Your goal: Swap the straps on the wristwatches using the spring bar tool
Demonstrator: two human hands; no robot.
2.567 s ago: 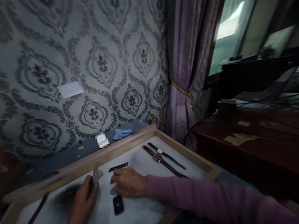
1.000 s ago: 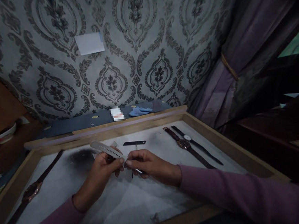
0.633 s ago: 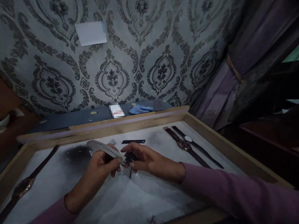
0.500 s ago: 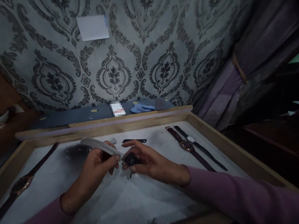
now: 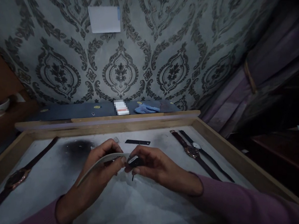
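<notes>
My left hand (image 5: 102,164) is closed on a pale, curved watch strap (image 5: 101,160), whose free end bends back over the wrist. Between the fingers of my right hand (image 5: 156,165) is a small black watch case (image 5: 134,160), tilted on its side. The strap's end meets the case where the fingertips of both hands come close together; whether they are joined there is hidden. A thin dark bit pokes out below my right fingers. Both hands are above the white bottom of a shallow wooden tray (image 5: 109,128).
A brown-strapped watch (image 5: 16,179) lies left; another brown-strapped watch (image 5: 192,152) and a slim black-strapped watch (image 5: 196,145) lie right. Behind my hands are a flat black strip (image 5: 137,142) and a small clear piece (image 5: 116,139). A blue cloth (image 5: 146,108) rests beyond the tray's rim.
The strap has turned in my left hand: its free end was raised to the far left and now curves down toward my wrist. The black case has tilted. The camera view has shifted slightly.
</notes>
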